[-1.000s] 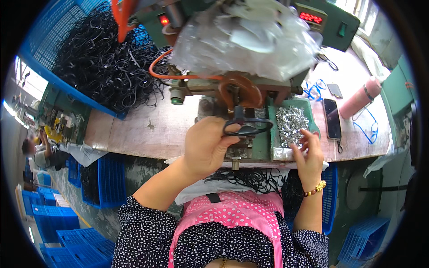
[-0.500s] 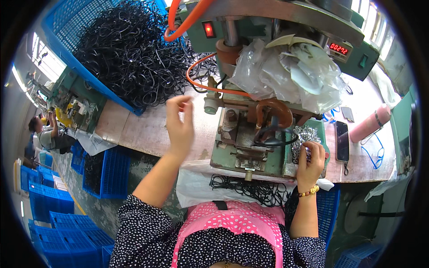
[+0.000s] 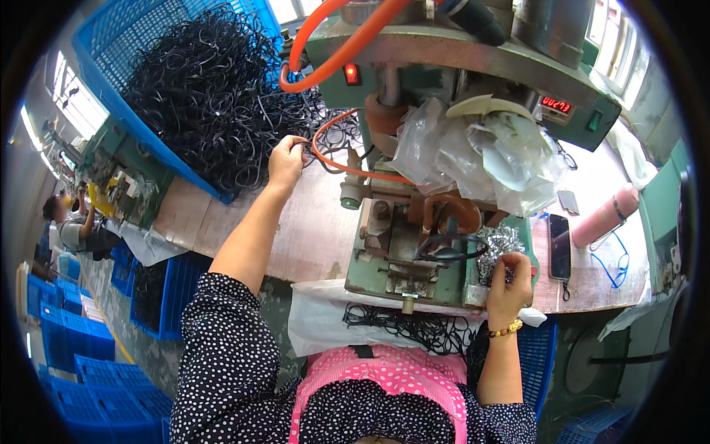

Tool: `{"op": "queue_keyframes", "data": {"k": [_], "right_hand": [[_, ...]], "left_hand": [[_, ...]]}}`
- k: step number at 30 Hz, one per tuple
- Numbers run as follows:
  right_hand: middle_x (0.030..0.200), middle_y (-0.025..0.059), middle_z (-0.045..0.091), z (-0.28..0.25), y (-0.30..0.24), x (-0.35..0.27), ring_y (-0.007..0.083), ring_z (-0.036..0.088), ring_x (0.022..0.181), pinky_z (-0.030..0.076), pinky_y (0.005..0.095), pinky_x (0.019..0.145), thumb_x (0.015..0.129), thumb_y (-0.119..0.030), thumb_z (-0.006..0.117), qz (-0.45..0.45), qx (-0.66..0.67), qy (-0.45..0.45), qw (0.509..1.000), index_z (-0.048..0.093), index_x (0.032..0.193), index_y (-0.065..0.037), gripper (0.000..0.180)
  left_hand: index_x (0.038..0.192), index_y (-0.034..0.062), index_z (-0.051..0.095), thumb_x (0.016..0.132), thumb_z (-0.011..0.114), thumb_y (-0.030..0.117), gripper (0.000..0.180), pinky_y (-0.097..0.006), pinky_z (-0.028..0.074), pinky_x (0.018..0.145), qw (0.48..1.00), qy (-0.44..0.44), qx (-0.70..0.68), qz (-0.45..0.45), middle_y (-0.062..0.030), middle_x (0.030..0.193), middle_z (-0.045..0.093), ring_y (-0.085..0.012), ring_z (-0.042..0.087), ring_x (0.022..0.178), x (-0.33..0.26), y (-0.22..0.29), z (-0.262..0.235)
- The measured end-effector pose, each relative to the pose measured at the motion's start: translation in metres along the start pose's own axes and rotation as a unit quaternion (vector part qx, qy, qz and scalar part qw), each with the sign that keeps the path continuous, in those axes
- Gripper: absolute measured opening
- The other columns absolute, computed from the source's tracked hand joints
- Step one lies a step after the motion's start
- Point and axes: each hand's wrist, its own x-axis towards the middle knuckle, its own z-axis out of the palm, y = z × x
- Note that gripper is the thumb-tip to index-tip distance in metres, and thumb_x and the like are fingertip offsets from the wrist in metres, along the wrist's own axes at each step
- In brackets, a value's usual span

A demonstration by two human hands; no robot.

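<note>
My left hand (image 3: 285,166) reaches to the near edge of a big tangled heap of black cords (image 3: 211,96), its thumb and fingers pinched on a black cord at the edge. At the right, my right hand (image 3: 510,280) is over a heap of small silver metal pieces (image 3: 500,246) in a green tray. Its fingertips are closed together at the pieces, and what they hold is too small to tell. Between the hands stands a green bench press (image 3: 436,290), with a loop of black cord (image 3: 451,255) across its metal fixture.
A blue crate (image 3: 166,144) holds the heap. Orange hoses (image 3: 336,174) and plastic bags (image 3: 477,148) hang at the press. A phone (image 3: 560,248) and pink bottle (image 3: 608,216) stand right. Black cords (image 3: 414,325) lie on my lap; a person (image 3: 70,222) works far left.
My left hand has moved up to the cord heap, and its fingers have closed. The right hand stays at the metal pieces. My view has shifted slightly.
</note>
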Motion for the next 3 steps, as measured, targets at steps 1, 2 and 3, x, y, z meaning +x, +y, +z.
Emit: {"op": "queue_keyframes", "data": {"k": [1, 2, 3], "right_hand": [[0.089, 0.0109, 0.065, 0.0003, -0.0010, -0.0006, 0.0280, 0.062, 0.082, 0.050, 0.0375, 0.076, 0.088, 0.003, 0.065, 0.007, 0.012, 0.006, 1.000, 0.063, 0.096, -0.002, 0.009], [0.092, 0.0115, 0.066, 0.0002, -0.0023, -0.0003, 0.0278, 0.063, 0.084, 0.050, 0.0377, 0.078, 0.090, 0.001, 0.065, 0.002, 0.009, -0.001, 1.000, 0.064, 0.100, -0.002, 0.010], [0.094, 0.0121, 0.066, -0.0008, -0.0036, 0.0008, 0.0276, 0.064, 0.086, 0.050, 0.0378, 0.079, 0.092, -0.002, 0.064, -0.002, 0.012, -0.004, 1.000, 0.065, 0.103, -0.003, 0.011]], "left_hand": [[0.105, 0.0012, 0.065, 0.088, 0.067, 0.004, 0.018, -0.025, 0.051, 0.067, 0.997, -0.043, -0.051, -0.038, -0.0023, 0.089, 0.068, -0.0094, 0.064, 0.078, -0.0010, 0.0027, -0.0056], [0.107, 0.0003, 0.064, 0.090, 0.066, 0.007, 0.019, -0.024, 0.051, 0.067, 0.993, -0.072, -0.064, -0.067, -0.0023, 0.089, 0.068, -0.0086, 0.063, 0.077, -0.0065, 0.0054, -0.0093], [0.107, 0.0003, 0.064, 0.090, 0.066, 0.007, 0.019, -0.024, 0.051, 0.067, 0.993, -0.068, -0.060, -0.078, -0.0023, 0.089, 0.068, -0.0086, 0.063, 0.077, -0.0086, 0.0094, -0.0091]]}}
